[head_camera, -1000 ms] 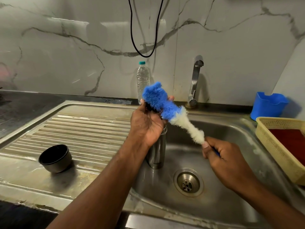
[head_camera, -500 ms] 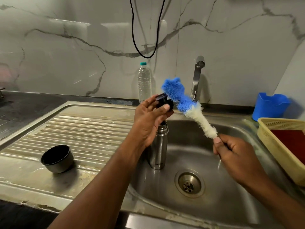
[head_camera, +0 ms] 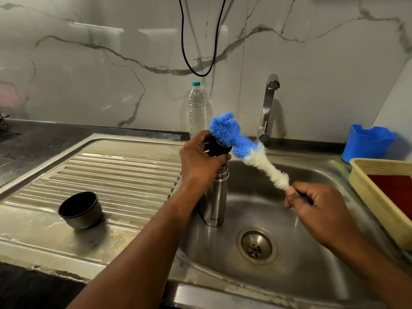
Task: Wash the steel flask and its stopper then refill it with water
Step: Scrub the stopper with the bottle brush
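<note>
The steel flask [head_camera: 215, 197] stands upright and uncapped in the sink basin [head_camera: 312, 175], partly hidden behind my left wrist. Above its mouth my left hand [head_camera: 199, 162] grips the black stopper [head_camera: 217, 148]. A bottle brush [head_camera: 243, 148] with a blue head and white bristles lies against the stopper. My right hand [head_camera: 318, 208] holds the brush by its handle, which is mostly hidden in my fist. The flask's steel cup lid [head_camera: 80, 210] sits on the drainboard at the left, its opening tilted up.
A tap [head_camera: 268, 105] rises behind the basin, with no water running. A clear plastic water bottle [head_camera: 197, 108] stands by the wall. A blue plastic holder [head_camera: 365, 142] and a yellow basket [head_camera: 383, 197] sit at the right. The drain [head_camera: 256, 246] is in front of the flask.
The brush head swung right, away from the stopper, then came back left onto it. My left hand turned the stopper in its grip; my right hand shifted right and up.
</note>
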The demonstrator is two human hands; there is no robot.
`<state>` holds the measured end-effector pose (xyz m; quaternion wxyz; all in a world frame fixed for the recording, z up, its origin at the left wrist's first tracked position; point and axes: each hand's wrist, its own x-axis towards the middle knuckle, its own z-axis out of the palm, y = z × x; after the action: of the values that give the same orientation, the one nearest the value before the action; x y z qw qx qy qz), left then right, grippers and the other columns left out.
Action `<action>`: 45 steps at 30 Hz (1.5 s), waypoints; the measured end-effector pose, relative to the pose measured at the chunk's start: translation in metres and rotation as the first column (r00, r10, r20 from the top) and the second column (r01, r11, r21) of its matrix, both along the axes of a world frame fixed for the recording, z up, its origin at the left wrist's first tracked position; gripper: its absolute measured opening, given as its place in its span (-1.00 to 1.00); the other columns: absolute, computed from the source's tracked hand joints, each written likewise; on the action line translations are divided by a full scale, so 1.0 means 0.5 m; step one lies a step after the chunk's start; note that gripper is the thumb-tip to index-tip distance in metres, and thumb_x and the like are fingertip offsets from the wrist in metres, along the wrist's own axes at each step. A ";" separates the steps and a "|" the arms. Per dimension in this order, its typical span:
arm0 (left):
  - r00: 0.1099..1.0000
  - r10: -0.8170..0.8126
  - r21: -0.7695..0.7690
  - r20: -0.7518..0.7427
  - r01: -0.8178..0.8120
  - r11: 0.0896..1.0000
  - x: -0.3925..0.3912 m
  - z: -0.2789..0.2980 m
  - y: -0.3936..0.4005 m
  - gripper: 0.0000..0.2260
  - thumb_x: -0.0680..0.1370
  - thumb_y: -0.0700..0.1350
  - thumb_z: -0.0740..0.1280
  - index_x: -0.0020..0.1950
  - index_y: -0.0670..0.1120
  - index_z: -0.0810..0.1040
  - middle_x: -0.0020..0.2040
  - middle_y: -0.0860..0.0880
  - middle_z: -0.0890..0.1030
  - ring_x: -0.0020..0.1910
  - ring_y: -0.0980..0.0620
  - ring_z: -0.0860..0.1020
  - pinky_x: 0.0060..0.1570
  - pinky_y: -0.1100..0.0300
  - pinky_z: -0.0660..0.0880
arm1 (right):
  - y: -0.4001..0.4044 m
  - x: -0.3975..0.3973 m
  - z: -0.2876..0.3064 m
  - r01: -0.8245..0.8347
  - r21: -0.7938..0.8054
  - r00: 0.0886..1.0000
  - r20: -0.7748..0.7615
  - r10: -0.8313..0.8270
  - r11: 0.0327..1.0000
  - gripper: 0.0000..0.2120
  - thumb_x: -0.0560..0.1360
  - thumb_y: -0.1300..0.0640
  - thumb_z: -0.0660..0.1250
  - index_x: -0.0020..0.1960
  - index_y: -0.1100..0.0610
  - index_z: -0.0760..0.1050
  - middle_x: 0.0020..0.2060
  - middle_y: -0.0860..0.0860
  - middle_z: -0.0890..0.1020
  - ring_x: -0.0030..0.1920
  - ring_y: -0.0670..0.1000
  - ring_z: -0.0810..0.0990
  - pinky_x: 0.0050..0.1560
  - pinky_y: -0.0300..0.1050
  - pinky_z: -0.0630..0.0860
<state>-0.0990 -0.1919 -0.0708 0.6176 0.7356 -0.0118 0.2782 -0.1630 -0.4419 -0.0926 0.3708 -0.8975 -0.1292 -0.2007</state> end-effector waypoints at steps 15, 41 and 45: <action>1.000 0.008 -0.037 0.002 -0.008 0.999 0.000 0.000 -0.004 -0.46 0.30 -0.33 0.68 0.22 -0.04 0.66 0.10 0.07 0.73 0.10 0.19 0.70 0.11 0.26 0.64 | 0.007 -0.001 -0.004 0.007 -0.015 1.000 0.029 -0.006 1.000 -0.67 0.62 0.11 0.32 -0.33 0.05 0.49 -0.50 -0.02 0.49 -0.34 -0.01 0.51 -0.40 -0.05 0.36; 1.000 -0.005 0.017 -0.028 0.006 1.000 -0.002 -0.001 -0.010 -0.50 0.32 -0.27 0.68 0.19 0.01 0.65 0.05 0.11 0.73 0.05 0.22 0.70 0.09 0.21 0.67 | 0.007 -0.002 -0.003 -0.020 -0.035 1.000 0.011 0.020 0.999 -0.68 0.62 0.07 0.29 -0.32 0.01 0.49 -0.47 -0.07 0.52 -0.36 -0.06 0.52 -0.41 -0.04 0.39; 1.000 0.004 0.015 -0.027 -0.003 1.000 -0.002 -0.001 -0.009 -0.49 0.31 -0.27 0.69 0.19 -0.02 0.65 0.05 0.08 0.74 0.04 0.19 0.71 0.09 0.16 0.68 | 0.009 -0.005 -0.001 -0.037 -0.018 0.999 0.000 0.037 0.999 -0.68 0.61 0.07 0.29 -0.32 0.01 0.49 -0.51 -0.05 0.48 -0.41 -0.04 0.50 -0.40 -0.04 0.40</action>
<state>-0.0999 -0.1965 -0.0713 0.6117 0.7439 -0.0043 0.2692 -0.1654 -0.4373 -0.0929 0.3661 -0.8983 -0.1477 -0.1928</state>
